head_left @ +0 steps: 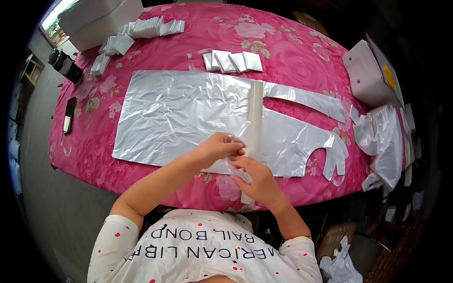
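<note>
Both hands are close together over the middle of a flat, shiny, whitish plastic sheet [170, 113] shaped like an apron, with cut-out straps at its right end. My left hand [223, 146] is closed, pinching a small piece of clear plastic film [242, 174]. Just below and right of it, my right hand [258, 178] has its fingertips on the same film, its thumb lower down. A pale roller-like tube [255, 113] lies across the sheet, running from the far side to the near table edge beside my right hand.
Small folded plastic packets [232, 62] lie beyond the sheet, with more packets [146, 28] at far left by a white foam box [96, 21]. A black tumbler [65, 65] and a phone [69, 115] sit left. Another foam box [368, 70] and plastic bags [380, 137] stand right.
</note>
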Tool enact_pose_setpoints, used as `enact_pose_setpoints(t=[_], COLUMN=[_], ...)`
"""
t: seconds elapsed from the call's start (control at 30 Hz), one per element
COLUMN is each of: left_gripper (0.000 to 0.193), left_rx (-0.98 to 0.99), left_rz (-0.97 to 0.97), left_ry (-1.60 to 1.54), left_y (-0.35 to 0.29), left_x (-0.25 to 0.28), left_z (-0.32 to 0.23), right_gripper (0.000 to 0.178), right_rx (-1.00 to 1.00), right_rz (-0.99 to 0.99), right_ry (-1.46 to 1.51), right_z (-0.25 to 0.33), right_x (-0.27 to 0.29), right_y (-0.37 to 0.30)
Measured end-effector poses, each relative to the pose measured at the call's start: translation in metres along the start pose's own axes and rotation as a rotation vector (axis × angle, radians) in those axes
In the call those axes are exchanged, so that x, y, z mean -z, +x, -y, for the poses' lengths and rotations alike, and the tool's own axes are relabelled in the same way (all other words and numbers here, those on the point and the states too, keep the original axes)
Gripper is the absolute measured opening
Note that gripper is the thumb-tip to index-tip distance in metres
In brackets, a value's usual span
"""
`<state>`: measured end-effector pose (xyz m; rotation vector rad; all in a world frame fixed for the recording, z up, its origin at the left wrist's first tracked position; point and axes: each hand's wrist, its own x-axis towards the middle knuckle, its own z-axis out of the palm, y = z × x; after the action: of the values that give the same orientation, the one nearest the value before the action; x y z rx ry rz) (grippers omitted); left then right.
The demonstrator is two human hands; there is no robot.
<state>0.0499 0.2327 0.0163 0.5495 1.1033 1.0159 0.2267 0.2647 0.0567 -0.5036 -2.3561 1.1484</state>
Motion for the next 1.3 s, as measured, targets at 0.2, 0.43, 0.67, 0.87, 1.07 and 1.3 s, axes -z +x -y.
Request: enact_pose_setpoints(t=[0.2, 0.43, 0.67, 0.87, 1.07, 1.3], left_gripper=[0.021, 0.025, 0.043, 0.054, 0.060, 0.061], left_rx=[0.039, -0.250, -0.844, -0.779, -0.738, -0.741], left_rz=[-0.343, -0.832, -0.403, -0.297, -0.350, -0.337], left_ry=[0.091, 1.233, 1.238, 1.343, 1.584, 1.591], left_y=[-0.087, -0.136, -0.030, 0.041, 0.047, 0.050], left_x=[0.164, 0.211, 0.038, -0.006, -0.008, -0.013], left_z=[0.001, -0.024, -0.004, 0.049, 0.059, 0.056], right_gripper=[0.034, 0.048, 0.046, 0.049, 0.055, 0.046], right_rx=[-0.332, -0.719, -0.743, -0.774, -0.727, -0.831], right_rz=[-0.063, 0.144, 0.135, 0.222, 0.240, 0.005], right_ry=[-0.600, -0.511, -0.459, -0.422, -0.258, 0.186], right_z=[-0.002, -0.013, -0.016, -0.019, -0.040, -0.142], right_x=[0.001, -0.014, -0.010, -0.001, 0.020, 0.037], right_y=[-0.038, -0.058, -0.062, -0.064, -0.023, 0.097])
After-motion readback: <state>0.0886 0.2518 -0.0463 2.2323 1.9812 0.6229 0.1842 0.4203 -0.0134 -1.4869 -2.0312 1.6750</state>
